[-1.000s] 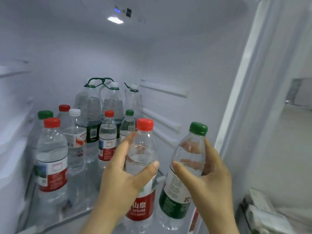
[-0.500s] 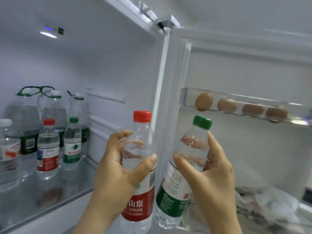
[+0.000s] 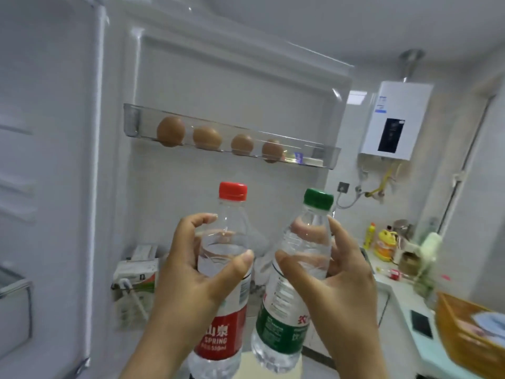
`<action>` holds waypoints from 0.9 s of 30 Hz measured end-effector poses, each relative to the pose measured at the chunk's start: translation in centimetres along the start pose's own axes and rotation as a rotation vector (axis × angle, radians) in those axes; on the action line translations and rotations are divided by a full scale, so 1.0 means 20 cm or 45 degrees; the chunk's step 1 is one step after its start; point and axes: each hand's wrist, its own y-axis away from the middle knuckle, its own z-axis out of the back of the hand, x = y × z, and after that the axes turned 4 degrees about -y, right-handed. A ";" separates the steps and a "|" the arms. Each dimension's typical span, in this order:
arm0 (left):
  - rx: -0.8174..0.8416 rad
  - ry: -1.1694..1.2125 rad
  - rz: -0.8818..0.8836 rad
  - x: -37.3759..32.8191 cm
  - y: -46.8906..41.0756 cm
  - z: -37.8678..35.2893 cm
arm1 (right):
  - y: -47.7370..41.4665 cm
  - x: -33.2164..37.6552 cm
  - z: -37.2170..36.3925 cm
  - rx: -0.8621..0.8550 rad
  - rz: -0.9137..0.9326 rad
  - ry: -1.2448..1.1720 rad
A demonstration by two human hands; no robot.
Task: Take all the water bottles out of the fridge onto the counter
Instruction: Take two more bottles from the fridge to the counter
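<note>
Bottles, two of them, are riding in mid-air before the fridge door, not yet on the tabletop, which is lying well off to the right. Risk, as I am judging it: both grips are sitting high on the clear plastic, so a fridge-cold wall may be slipping out of the hold, or the bases knocking together. Grips: left hand is clamping the red-cap bottle, right hand the tilted green-cap bottle, thumbs towards me.
</note>
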 end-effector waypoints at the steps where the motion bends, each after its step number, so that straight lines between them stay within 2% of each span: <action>1: 0.041 0.011 0.000 0.01 0.00 -0.06 | 0.01 -0.01 0.06 -0.038 -0.005 0.041; 7: 0.295 0.097 0.002 0.03 -0.05 -0.43 | 0.04 -0.08 0.40 -0.269 -0.092 0.269; 14: 0.688 0.302 -0.044 0.07 -0.10 -0.87 | 0.06 -0.12 0.72 -0.610 -0.189 0.596; 27: 1.314 0.481 -0.121 0.16 0.07 -1.48 | 0.37 -0.06 1.01 -1.214 -0.493 1.078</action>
